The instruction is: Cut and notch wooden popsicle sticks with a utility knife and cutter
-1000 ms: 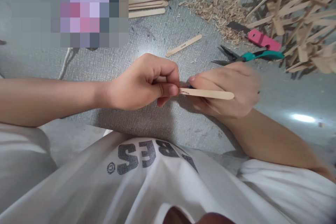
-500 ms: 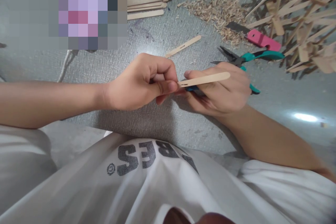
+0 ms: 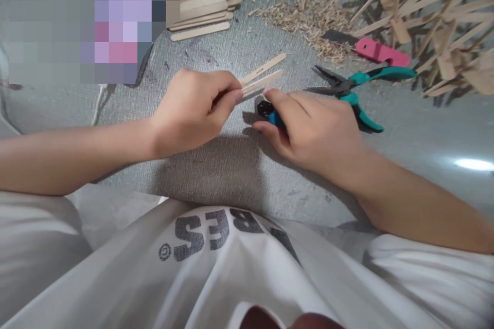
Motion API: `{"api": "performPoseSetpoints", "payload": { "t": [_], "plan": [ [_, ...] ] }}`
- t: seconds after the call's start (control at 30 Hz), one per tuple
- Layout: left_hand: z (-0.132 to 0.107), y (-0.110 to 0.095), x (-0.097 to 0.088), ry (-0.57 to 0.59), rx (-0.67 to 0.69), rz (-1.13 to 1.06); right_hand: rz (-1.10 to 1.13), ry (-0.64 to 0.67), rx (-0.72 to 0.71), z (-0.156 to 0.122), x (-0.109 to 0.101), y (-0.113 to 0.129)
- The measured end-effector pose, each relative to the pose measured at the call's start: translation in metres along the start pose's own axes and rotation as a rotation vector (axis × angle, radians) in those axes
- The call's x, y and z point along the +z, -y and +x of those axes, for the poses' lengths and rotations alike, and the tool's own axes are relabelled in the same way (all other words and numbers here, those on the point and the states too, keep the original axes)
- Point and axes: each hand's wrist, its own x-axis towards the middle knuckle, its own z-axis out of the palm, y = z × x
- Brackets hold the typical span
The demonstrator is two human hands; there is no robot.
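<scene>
My left hand pinches the end of a wooden craft stick between thumb and fingers. Just beyond it, a second craft stick with a small slot lies on the table, its near end hidden behind my left fingers. My right hand curls over a blue and black tool, low at the table surface; most of that tool is covered by the palm, so its kind is unclear. Past my right knuckles lie open needle-nose pliers with teal and black handles.
A pink-handled utility knife rests by a heap of wood shavings. Joined craft sticks pile up at the far right. Loose sticks are stacked at the back. A white cable runs at the left, below a blurred patch.
My left hand has moved away from my right, carrying the craft stick up beside the slotted one on the table. My right hand has lowered slightly with the blue and black tool.
</scene>
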Motion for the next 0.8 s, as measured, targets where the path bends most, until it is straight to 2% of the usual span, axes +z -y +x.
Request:
{"api": "performPoseSetpoints", "payload": {
  "t": [0.1, 0.23, 0.33, 0.43, 0.6, 0.8],
  "plan": [
    [0.002, -0.004, -0.004, 0.054, -0.065, -0.080, 0.245, 0.137, 0.036, 0.005, -0.014, 0.003],
    [0.002, -0.005, -0.004, 0.072, -0.077, -0.100, 0.935, 0.337, 0.335, 0.013, -0.019, 0.007],
    [0.000, -0.002, -0.002, 0.068, -0.047, -0.117, 1.218, 0.350, 0.469, 0.016, -0.015, 0.009],
    [-0.002, -0.001, 0.000, 0.057, -0.028, -0.147, 1.267, 0.344, 0.503, 0.016, -0.012, 0.009],
    [-0.004, -0.003, 0.001, 0.067, -0.069, -0.126, 1.199, 0.410, 0.519, 0.017, -0.014, 0.006],
    [-0.004, 0.001, 0.003, 0.051, 0.003, -0.055, 1.262, 0.384, 0.552, 0.018, -0.010, 0.005]
  ]
}}
